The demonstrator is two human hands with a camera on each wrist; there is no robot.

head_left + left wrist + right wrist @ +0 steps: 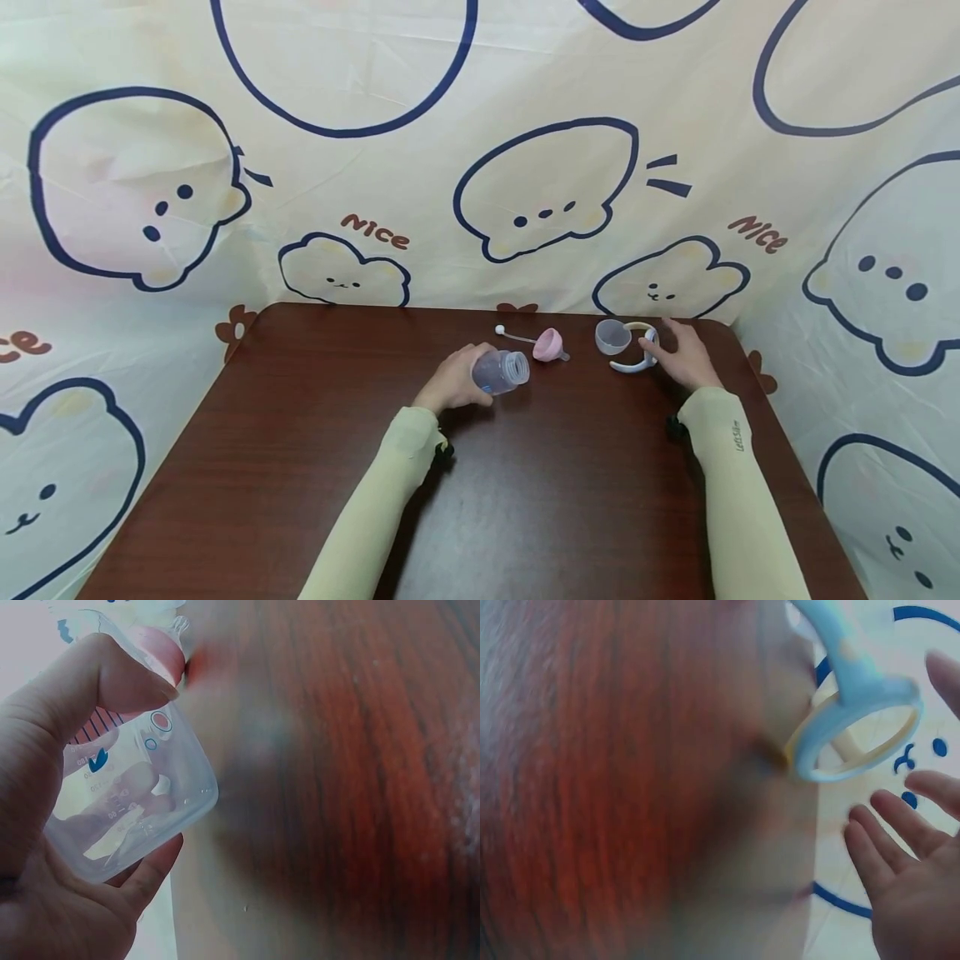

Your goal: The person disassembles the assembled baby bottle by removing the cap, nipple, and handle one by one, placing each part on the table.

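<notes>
1. The left hand (452, 385) curls its grip around the clear bottle (501, 372), tilted sideways low over the desk (300, 467); a loose hold could let it roll.
2. The pink funnel piece (548, 344) lies just beyond, easily knocked.
3. The right hand (686, 358), fingers spread, reaches the handle ring (636, 354) and might nudge the clear cap (612, 337).

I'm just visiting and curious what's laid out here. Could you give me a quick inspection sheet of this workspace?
Surface: dark wooden table.
Job's things: clear bottle, tilted, in the left hand; handle ring by the right hand.
Clutter: pink funnel-shaped piece, white straw, clear cap.
Hands: left grips the bottle; right open, fingers beside the ring.
Cables: nothing seen.
Surroundings: cartoon-printed cloth behind and at the sides.
</notes>
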